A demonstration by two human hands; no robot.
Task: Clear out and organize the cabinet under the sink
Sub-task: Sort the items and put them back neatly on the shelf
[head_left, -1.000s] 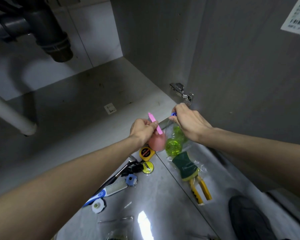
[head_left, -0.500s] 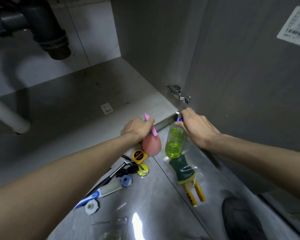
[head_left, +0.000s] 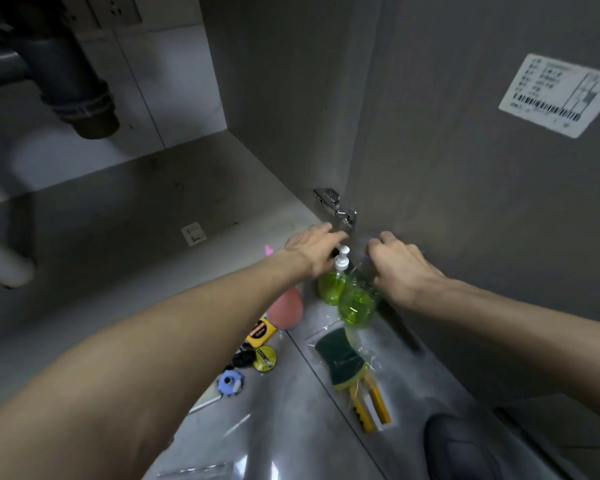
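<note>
Two green soap bottles stand on the grey floor tiles at the cabinet's front edge. One soap bottle (head_left: 330,289) has a white pump; the other bottle (head_left: 355,306) is wrapped in clear plastic. My right hand (head_left: 400,271) grips the top of the wrapped bottle with curled fingers. My left hand (head_left: 314,251) lies just over the pump head, fingers stretched toward the door hinge (head_left: 336,211); its palm side is hidden. A pink bulb-shaped bottle (head_left: 284,311) stands left of the soap bottles, partly behind my left forearm.
On the tiles lie a wrapped green sponge (head_left: 340,360), yellow-handled pliers (head_left: 371,407), a yellow tape measure (head_left: 258,332), a round yellow tape (head_left: 264,357) and a blue toothed wheel (head_left: 230,382). A dark drain pipe (head_left: 80,98) hangs at upper left. The open cabinet door (head_left: 499,202) stands to the right.
My left hand let go of the pink bottle and moved right over the pump bottle. The right hand stayed on the wrapped bottle. The view shifted, revealing the pump bottle.
</note>
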